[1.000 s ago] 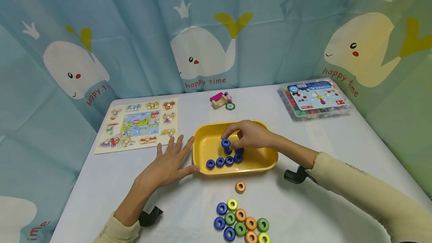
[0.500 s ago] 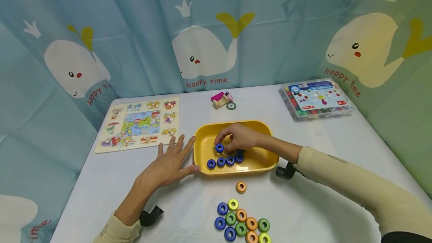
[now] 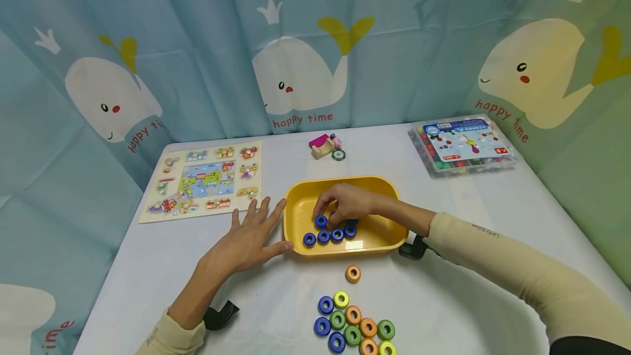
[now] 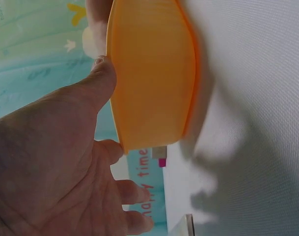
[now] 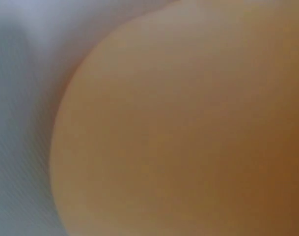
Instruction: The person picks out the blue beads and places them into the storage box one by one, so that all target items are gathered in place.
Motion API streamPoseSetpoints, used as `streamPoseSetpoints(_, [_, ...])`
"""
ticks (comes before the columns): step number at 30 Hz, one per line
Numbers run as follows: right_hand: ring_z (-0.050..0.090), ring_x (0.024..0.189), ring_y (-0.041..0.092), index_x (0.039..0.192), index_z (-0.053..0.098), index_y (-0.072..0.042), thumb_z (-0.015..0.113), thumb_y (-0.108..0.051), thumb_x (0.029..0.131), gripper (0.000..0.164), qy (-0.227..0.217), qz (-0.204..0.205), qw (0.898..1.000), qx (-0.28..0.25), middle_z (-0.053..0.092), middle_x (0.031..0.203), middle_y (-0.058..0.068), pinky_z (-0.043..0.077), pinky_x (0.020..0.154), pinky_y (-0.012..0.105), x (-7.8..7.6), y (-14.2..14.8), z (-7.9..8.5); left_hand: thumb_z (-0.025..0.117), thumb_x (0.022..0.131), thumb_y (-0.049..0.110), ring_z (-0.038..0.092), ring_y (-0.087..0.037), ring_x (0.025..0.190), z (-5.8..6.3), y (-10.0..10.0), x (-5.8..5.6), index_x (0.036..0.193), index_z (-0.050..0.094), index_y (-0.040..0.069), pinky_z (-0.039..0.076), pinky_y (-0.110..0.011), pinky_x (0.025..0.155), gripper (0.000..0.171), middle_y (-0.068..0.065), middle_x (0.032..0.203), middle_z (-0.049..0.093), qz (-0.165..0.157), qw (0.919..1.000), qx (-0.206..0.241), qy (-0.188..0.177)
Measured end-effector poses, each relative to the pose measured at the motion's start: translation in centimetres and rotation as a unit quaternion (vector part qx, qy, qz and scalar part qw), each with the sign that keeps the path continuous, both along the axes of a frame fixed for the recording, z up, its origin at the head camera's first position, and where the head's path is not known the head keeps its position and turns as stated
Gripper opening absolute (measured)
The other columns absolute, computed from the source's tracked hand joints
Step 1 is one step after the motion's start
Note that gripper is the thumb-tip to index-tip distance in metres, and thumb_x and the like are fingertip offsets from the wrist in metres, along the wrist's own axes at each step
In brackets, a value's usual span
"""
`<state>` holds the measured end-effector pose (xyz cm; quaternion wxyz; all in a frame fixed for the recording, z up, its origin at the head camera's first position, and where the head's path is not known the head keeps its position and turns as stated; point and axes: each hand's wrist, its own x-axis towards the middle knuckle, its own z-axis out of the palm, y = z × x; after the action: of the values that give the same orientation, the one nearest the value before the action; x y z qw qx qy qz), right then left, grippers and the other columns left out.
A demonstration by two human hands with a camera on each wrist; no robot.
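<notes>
In the head view, a yellow plastic basin (image 3: 296, 196) stands mid-table with several blue rings inside; a row of them (image 3: 323, 236) lies along its near side. My right hand (image 3: 347, 201) reaches into it and pinches a blue ring (image 3: 321, 221) between thumb and finger, just behind that row. Other blue rings are partly hidden beneath this hand. With fingers spread, my left hand (image 3: 248, 242) touches the basin's left rim by thumb and fingertip. The left wrist view shows the left thumb (image 4: 102, 81) against the basin wall (image 4: 154, 73). The right wrist view is filled by the blurred basin side.
In front of the basin lie an orange ring (image 3: 353, 274) and a cluster of blue, green, orange and yellow rings (image 3: 353, 335). A picture puzzle board (image 3: 207, 182) is at back left, a small toy (image 3: 323, 147) at the back, and a clear parts box (image 3: 463, 145) at back right.
My right hand has moved left and down inside the basin, bringing the blue ring close behind the row. My left hand stays at the rim.
</notes>
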<state>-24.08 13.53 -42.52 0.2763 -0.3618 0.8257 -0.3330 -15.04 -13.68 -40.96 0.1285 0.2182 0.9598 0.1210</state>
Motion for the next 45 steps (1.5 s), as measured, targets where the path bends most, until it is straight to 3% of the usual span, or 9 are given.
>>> streamPoseSetpoints(14, [0.058, 0.084, 0.011, 0.099, 0.071, -0.023, 0.077, -0.014, 0.077, 0.025, 0.005, -0.003, 1.000, 0.015, 0.067, 0.093, -0.013, 0.047, 0.079, 0.027, 0.1, 0.0, -0.3, 0.045, 0.080, 0.072, 0.006, -0.040, 0.137, -0.1, 0.1, 0.1, 0.150, 0.004, 0.033, 0.001, -0.066, 0.101, 0.090, -0.014, 0.153, 0.011, 0.001, 1.0000, 0.001, 0.000])
streamPoseSetpoints(21, [0.058, 0.091, 0.014, 0.104, 0.071, -0.019, 0.074, -0.015, 0.079, 0.026, 0.006, -0.015, 1.000, -0.007, 0.067, 0.101, -0.010, 0.046, 0.082, 0.032, 0.7, 0.1, 1.4, 0.046, 0.080, 0.072, 0.006, -0.040, 0.137, -0.3, 0.1, 0.1, 0.150, 0.005, 0.033, 0.002, -0.066, 0.101, 0.090, -0.014, 0.153, 0.012, 0.004, 1.0000, 0.002, 0.002])
streamPoseSetpoints(24, [0.056, 0.078, 0.013, 0.105, 0.071, -0.021, 0.073, -0.018, 0.080, 0.026, 0.012, -0.012, 1.000, -0.025, 0.067, 0.103, -0.008, 0.047, 0.072, 0.030, 1.8, 0.1, 3.0, 0.045, 0.080, 0.073, 0.006, -0.040, 0.137, -0.2, 0.1, 0.2, 0.150, 0.004, 0.033, 0.002, -0.066, 0.101, 0.090, -0.013, 0.153, 0.011, 0.004, 1.0000, 0.002, 0.000])
streamPoseSetpoints(28, [0.044, 0.053, 0.014, 0.102, 0.069, -0.033, 0.073, -0.024, 0.080, 0.024, 0.036, 0.013, 0.998, -0.041, 0.066, 0.095, -0.013, 0.040, 0.052, 0.025, 4.1, 0.1, 5.5, 0.043, 0.080, 0.073, 0.006, -0.040, 0.137, -0.1, 0.0, 0.2, 0.150, 0.004, 0.032, 0.003, -0.066, 0.101, 0.090, -0.014, 0.153, 0.010, -0.001, 1.0000, 0.004, 0.004])
streamPoseSetpoints(32, [0.044, 0.055, 0.009, 0.102, 0.068, -0.039, 0.074, -0.026, 0.080, 0.026, 0.049, 0.048, 0.996, -0.059, 0.063, 0.084, -0.017, 0.038, 0.051, 0.022, 6.8, 0.0, 6.7, 0.042, 0.080, 0.074, 0.006, -0.041, 0.137, 0.0, 0.0, 0.2, 0.150, 0.004, 0.031, 0.003, -0.066, 0.101, 0.090, -0.015, 0.153, 0.011, -0.005, 0.9999, 0.005, 0.009])
streamPoseSetpoints(34, [0.044, 0.056, 0.008, 0.103, 0.068, -0.038, 0.074, -0.028, 0.080, 0.026, 0.044, 0.065, 0.995, -0.069, 0.059, 0.078, -0.017, 0.037, 0.052, 0.022, 8.0, 0.0, 6.6, 0.042, 0.080, 0.074, 0.007, -0.041, 0.137, 0.0, 0.0, 0.2, 0.150, 0.004, 0.031, 0.004, -0.066, 0.101, 0.090, -0.015, 0.153, 0.011, -0.006, 0.9999, 0.005, 0.010])
streamPoseSetpoints(39, [0.046, 0.063, 0.004, 0.108, 0.067, -0.033, 0.073, -0.031, 0.081, 0.028, 0.034, 0.093, 0.992, -0.075, 0.060, 0.084, -0.021, 0.040, 0.056, 0.021, 10.6, -0.4, 5.0, 0.044, 0.080, 0.073, 0.006, -0.040, 0.137, 0.0, 0.0, 0.2, 0.150, 0.004, 0.032, 0.003, -0.066, 0.101, 0.091, -0.014, 0.153, 0.011, -0.001, 1.0000, 0.004, 0.005])
streamPoseSetpoints(45, [0.046, 0.064, 0.000, 0.110, 0.066, -0.030, 0.071, -0.024, 0.082, 0.029, 0.061, 0.118, 0.990, -0.048, 0.061, 0.090, -0.021, 0.040, 0.056, 0.017, 12.3, -0.8, 2.8, 0.046, 0.080, 0.071, 0.005, -0.040, 0.137, -0.1, 0.0, 0.2, 0.150, 0.003, 0.032, 0.001, -0.066, 0.101, 0.091, -0.014, 0.153, 0.011, 0.002, 1.0000, 0.007, 0.003])
